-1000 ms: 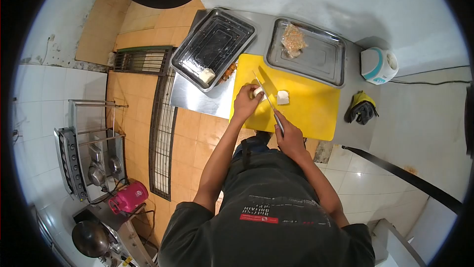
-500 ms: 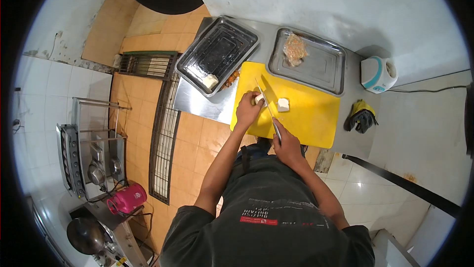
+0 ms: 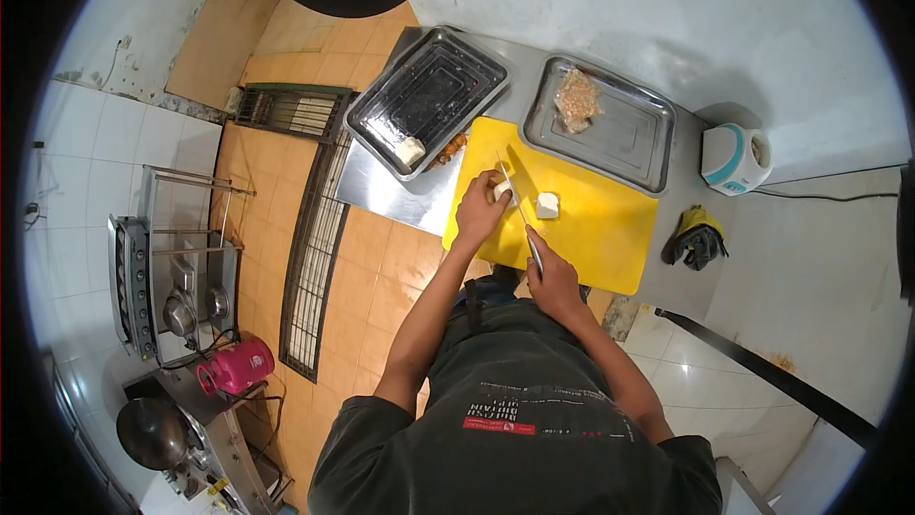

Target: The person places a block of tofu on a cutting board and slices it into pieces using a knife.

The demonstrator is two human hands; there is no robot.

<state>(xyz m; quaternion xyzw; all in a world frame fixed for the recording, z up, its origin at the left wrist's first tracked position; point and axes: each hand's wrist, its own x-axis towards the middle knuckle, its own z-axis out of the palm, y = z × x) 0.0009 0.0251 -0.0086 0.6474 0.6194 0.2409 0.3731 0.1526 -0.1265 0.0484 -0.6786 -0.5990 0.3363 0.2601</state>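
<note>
Knife [image 3: 519, 205] is gripped over the yellow board [image 3: 600, 239] by the right hand [image 3: 556, 284]; left hand [image 3: 483, 211], closed around a white chunk [image 3: 502, 190], could be nicked if the blade slips.

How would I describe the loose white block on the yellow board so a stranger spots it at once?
Find the yellow cutting board, then the knife in the right hand. Just right of the knife, a white block lies on the board. No hand touches it, unlike the other white piece there, held by the left hand.
</note>
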